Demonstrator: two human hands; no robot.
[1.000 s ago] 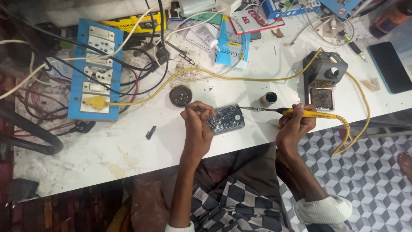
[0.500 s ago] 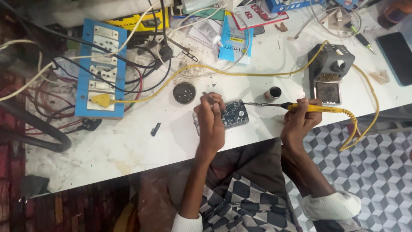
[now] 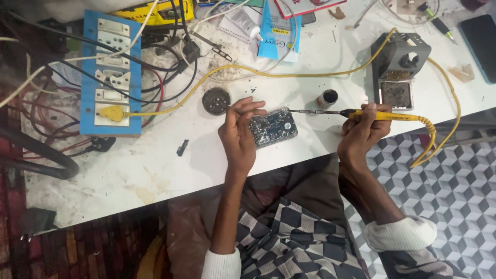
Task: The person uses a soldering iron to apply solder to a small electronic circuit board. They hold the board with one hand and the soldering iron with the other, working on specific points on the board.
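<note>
The left hand (image 3: pixel 238 135) pinches the board (image 3: pixel 273 126) on the bench (image 3: pixel 155 170) — the right hand (image 3: pixel 363 132) grips the iron (image 3: pixel 361 114), tip at the board's edge.

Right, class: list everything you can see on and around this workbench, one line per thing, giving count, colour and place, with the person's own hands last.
circuit board: one, dark with shiny parts, near the table's front edge
soldering iron: one, yellow handle, tip pointing at the board
iron stand: one, grey metal, right of centre
yellow cable: one, runs from the plug across to the iron
socket board: one, blue with white sockets, left side
round tin: one, dark, left of the board
small pot: one, dark, open, beside the iron's tip
phone: one, black, far right edge
table: one, white, stained
left hand: holding the board
right hand: gripping the iron
</note>
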